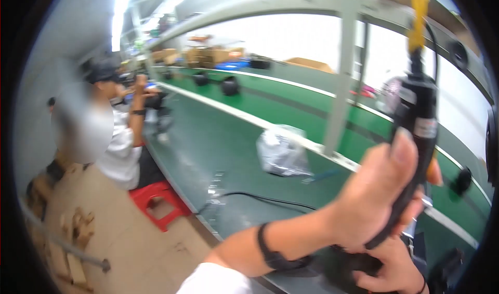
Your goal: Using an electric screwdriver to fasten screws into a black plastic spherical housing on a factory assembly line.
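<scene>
My left hand is wrapped around a black electric screwdriver, thumb along its near side and fingertips showing past its right side. The tool stands nearly upright and hangs from a yellow strap, with a thin black cable beside it. Its lower end passes behind my left hand and is hidden. Below, at the lower right, my right hand has its fingers curled at a dark, rounded black part. That part is blurred and partly covered by my left wrist and a black wristband.
A clear plastic bag and a black cable lie on the green bench. Beyond runs a green conveyor with black round parts. A pale post rises nearby. At left, a co-worker sits by a red stool.
</scene>
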Tool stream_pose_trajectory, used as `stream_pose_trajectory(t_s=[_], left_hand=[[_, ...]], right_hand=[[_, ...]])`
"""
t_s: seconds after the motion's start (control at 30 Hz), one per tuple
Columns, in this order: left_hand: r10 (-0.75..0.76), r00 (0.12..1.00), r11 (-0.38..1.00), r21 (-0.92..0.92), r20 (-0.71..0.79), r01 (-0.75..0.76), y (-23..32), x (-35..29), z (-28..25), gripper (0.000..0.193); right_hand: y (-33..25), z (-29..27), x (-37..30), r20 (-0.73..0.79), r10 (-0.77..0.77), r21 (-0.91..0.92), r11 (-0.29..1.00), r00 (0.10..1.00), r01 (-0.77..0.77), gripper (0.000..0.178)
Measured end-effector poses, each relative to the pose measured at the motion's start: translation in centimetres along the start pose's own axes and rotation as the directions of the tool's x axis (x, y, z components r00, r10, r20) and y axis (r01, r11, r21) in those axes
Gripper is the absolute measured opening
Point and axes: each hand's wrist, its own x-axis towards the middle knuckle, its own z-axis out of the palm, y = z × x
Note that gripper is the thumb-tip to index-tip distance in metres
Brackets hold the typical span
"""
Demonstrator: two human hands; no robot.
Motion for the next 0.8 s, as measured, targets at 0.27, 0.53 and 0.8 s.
stream_pose_trajectory(t_s=[0.27, 0.53, 0.8], left_hand=[[0.082, 0.997, 0.997, -0.004, 0.006, -0.081, -0.2, 0.3, -0.6, 0.078], [0.121, 0.992, 0.992, -0.036, 0.025, -0.121, -1.9, 1.1, -1.5, 0.070], [0.056, 0.997, 0.997, 0.046, 0.056, -0.058, -0.7, 0.2, -0.9, 0.077]], right_hand=[[-0.6, 1.7, 0.8, -0.143, 0.038, 0.187, 0.982, 0.989, -0.011, 0.009], [-1.2, 1.3, 1.3, -0.136, 0.052, 0.131, 0.991, 0.989, -0.034, 0.012], [-0.2, 1.9, 0.8, -0.143, 0.042, 0.240, 0.971, 0.989, -0.007, 0.014]])
